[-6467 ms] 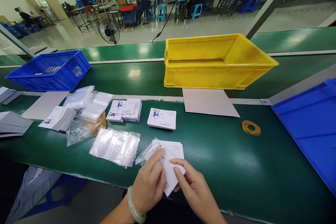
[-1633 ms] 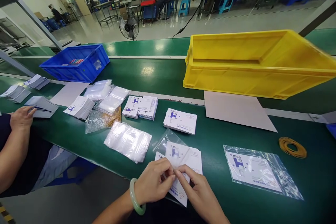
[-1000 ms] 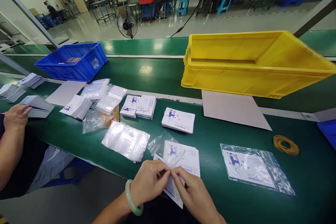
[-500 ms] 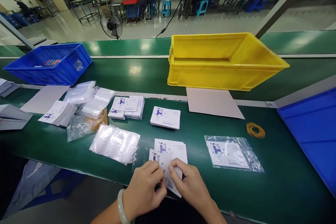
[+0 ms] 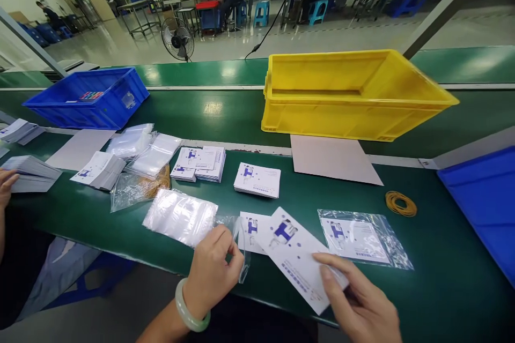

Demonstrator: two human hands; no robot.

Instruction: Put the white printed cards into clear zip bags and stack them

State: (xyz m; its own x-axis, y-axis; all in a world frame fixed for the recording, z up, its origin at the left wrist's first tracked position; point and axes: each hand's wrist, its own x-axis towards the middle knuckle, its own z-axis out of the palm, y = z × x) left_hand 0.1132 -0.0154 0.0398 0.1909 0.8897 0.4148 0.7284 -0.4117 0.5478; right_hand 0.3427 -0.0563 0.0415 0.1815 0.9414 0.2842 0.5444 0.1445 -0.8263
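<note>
My left hand (image 5: 213, 270) pinches a clear plastic bag (image 5: 240, 244) by its open edge at the front of the green belt. My right hand (image 5: 362, 305) grips a white printed card (image 5: 298, 260) by its lower right corner, apart from the bag and tilted toward it. Under the card lies a small stack of the same cards (image 5: 251, 224). To the right rests a filled bag with a card inside (image 5: 360, 237). A pile of empty clear bags (image 5: 181, 216) sits just left of my left hand.
A yellow bin (image 5: 354, 94) stands behind a grey cardboard sheet (image 5: 332, 158). Rubber bands (image 5: 400, 202) lie to the right, near a blue bin (image 5: 483, 209). More card stacks (image 5: 258, 179) and bags fill the left. Another person's hand (image 5: 6, 185) touches cards at far left.
My hands have come apart: the right hand has pulled one card out to the right, while the left hand keeps the clear bag. A filled bag has lain on the right since 1.6 s ago.
</note>
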